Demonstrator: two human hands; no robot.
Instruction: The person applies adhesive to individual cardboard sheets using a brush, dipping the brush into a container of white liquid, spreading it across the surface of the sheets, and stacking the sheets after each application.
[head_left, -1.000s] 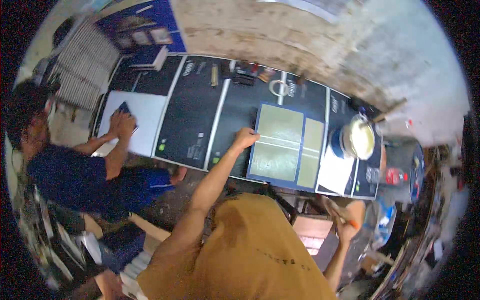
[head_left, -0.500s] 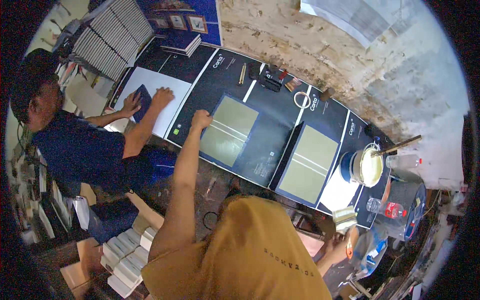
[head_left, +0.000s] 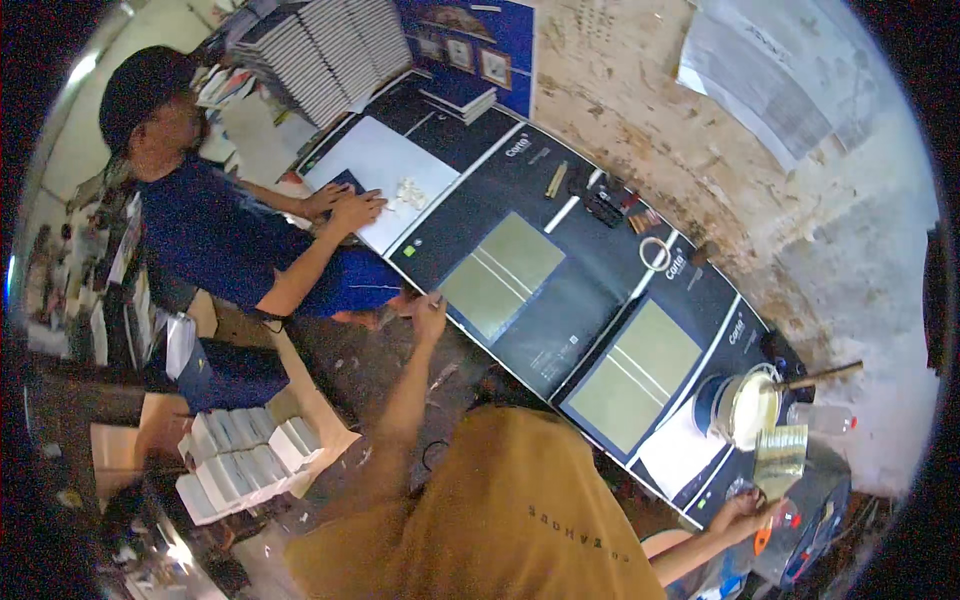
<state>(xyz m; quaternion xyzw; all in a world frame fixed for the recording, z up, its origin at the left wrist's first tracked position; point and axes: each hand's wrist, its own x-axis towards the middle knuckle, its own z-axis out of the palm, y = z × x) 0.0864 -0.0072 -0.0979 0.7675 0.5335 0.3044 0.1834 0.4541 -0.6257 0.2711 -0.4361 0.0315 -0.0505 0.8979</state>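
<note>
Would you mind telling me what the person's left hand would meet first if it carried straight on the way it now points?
Probably the near edge of the dark poster-covered table, then the nearer olive-green rectangular board lying on it; the left hand points up the picture toward both, though depth is unclear.

On the table in front of you lay large glossy black printed sheets with white lettering and white dividing stripes, spread edge to edge. At the far left corner a blue poster with small framed pictures leaned against the wall. A pale creased paper sheet hung on the wall at the upper right. Small white boxes sat stacked on the floor at your left.
</note>
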